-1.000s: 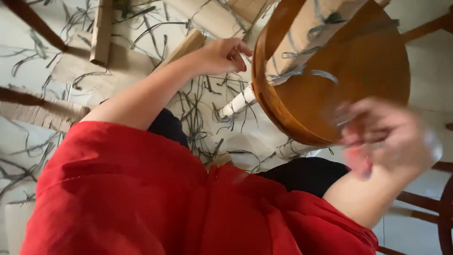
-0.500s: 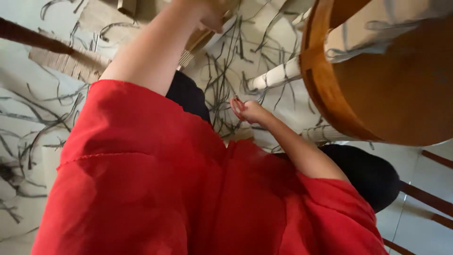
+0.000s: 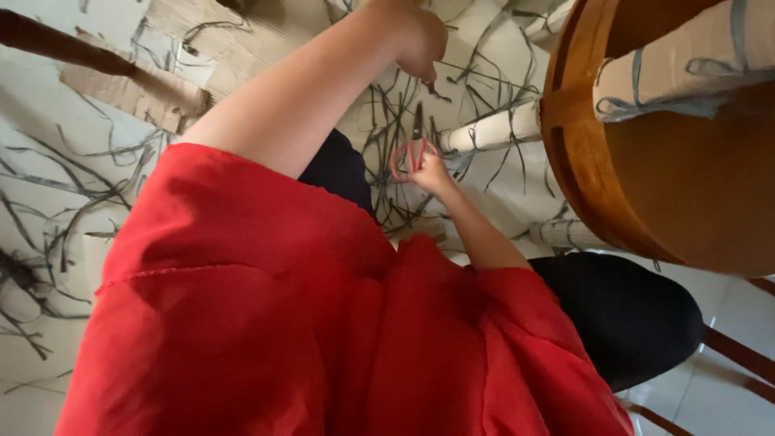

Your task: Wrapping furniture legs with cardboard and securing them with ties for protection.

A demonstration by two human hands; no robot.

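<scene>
Right hand [image 3: 424, 168] grips what look like red-handled scissors [image 3: 414, 145].

Under me is a pale tiled floor [image 3: 48, 73], strewn all over with thin grey strips [image 3: 387, 129]. Torn pieces of brown cardboard [image 3: 129, 85] lie on it to my left, and scissors [image 3: 416, 133] lie among the strips.

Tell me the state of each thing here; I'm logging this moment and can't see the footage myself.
right hand: fingers through the scissors' handles, gripping them.
scissors: red handles, blades shut or nearly so, pointing away, low over the floor.
left hand: raised, fingers curled; what it holds cannot be told.
wooden stool: tipped over, underside facing the camera, legs wrapped in pale paper.
cut strips: loose, scattered over the floor.
cardboard piece: torn, lying flat.
</scene>
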